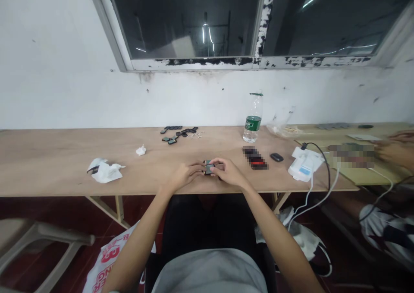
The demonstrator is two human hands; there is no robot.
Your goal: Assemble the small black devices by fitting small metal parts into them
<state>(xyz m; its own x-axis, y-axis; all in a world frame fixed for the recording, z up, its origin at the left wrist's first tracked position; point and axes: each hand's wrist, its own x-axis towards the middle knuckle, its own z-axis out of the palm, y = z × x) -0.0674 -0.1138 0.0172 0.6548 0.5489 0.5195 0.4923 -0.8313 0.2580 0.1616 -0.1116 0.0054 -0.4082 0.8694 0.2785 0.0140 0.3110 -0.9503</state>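
Grey dark-edged piece [208,169], between left fingers [196,168] and right fingers [219,160], both gripping it

A small, rectangular, dark-edged piece [208,169] with a grey-green face turned upward sits just below the frame's centre, held and partly covered.

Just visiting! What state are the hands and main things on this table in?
Left hand: gripping a screen-like piece
Right hand: gripping it too
Small dark pieces: lying loose
Bottle: upright
White tissues: crumpled
Black case: lying flat, apparently shut
White cables: hanging off the table
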